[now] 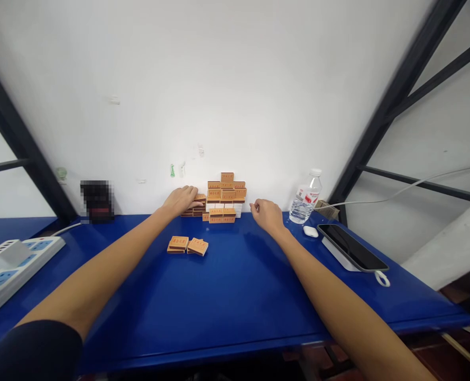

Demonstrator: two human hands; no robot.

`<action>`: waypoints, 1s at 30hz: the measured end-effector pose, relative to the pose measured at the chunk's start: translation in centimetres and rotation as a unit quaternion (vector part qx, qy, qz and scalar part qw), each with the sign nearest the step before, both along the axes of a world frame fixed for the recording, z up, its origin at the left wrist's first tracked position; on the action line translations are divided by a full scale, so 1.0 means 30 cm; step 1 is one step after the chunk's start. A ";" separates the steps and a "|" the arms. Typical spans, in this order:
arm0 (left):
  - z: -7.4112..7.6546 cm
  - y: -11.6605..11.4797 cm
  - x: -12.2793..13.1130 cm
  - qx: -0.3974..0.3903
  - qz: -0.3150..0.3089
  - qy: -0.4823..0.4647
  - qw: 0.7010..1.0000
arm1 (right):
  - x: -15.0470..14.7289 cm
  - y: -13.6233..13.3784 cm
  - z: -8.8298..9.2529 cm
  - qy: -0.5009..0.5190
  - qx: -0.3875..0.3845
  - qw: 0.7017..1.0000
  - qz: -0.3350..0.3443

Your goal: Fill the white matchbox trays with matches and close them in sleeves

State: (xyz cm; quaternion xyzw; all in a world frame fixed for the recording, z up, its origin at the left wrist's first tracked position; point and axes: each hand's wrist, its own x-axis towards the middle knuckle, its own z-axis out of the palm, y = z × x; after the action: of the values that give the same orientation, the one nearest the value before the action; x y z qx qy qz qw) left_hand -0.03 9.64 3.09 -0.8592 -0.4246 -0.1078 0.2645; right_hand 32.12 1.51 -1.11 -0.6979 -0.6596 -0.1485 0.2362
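Against the wall stands a stepped structure of small orange matchboxes (227, 194) with red characters, one box alone at its top. White box sides show in its lower middle. A lower pile of matchboxes (199, 210) adjoins it on the left. My left hand (181, 200) reaches over this pile, its fingers closed around a matchbox (200, 197) at the top. Just right of the structure, apart from it, my right hand (267, 214) has its fingers curled together, with nothing visible in them. Several loose matchboxes (178, 243) lie overlapping on the blue table nearer me.
On the blue table (203, 307), a water bottle (306, 197), a white earbud case (310, 231) and a phone (351, 247) stand or lie at right. A power strip (24, 264) lies at left, before a pixelated dark object (97, 201). Dark metal posts flank the table.
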 end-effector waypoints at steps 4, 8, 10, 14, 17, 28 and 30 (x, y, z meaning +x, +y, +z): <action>-0.008 0.011 0.004 -0.002 -0.018 -0.005 1.000 | 0.001 0.001 -0.002 0.003 0.001 1.000 -0.004; 0.004 0.020 0.001 -0.003 -0.034 -0.014 0.999 | 0.002 0.002 -0.004 0.004 -0.005 1.000 -0.002; 0.017 0.010 -0.011 -0.003 -0.046 -0.019 0.999 | 0.004 0.003 -0.004 0.004 -0.006 1.000 0.000; 0.009 -0.062 -0.066 -0.007 -0.081 -0.071 0.994 | 0.007 0.006 -0.001 0.004 -0.005 1.000 -0.008; -0.044 -0.145 -0.106 -0.098 -0.136 -0.107 0.980 | 0.005 0.009 -0.004 0.004 -0.010 1.000 -0.007; -0.022 -0.139 -0.062 -0.050 -0.089 -0.143 0.984 | 0.006 0.013 -0.018 -0.001 -0.009 1.000 -0.013; -0.018 -0.095 -0.054 -0.025 -0.067 -0.084 0.994 | 0.007 0.012 -0.017 -0.001 -0.011 1.000 -0.015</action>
State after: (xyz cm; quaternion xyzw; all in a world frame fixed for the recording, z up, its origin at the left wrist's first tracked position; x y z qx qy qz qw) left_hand -1.65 6.78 2.55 -0.8796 -0.3897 -0.1865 0.1990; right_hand 32.33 1.88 -1.63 -0.7102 -0.6508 -0.1455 0.2255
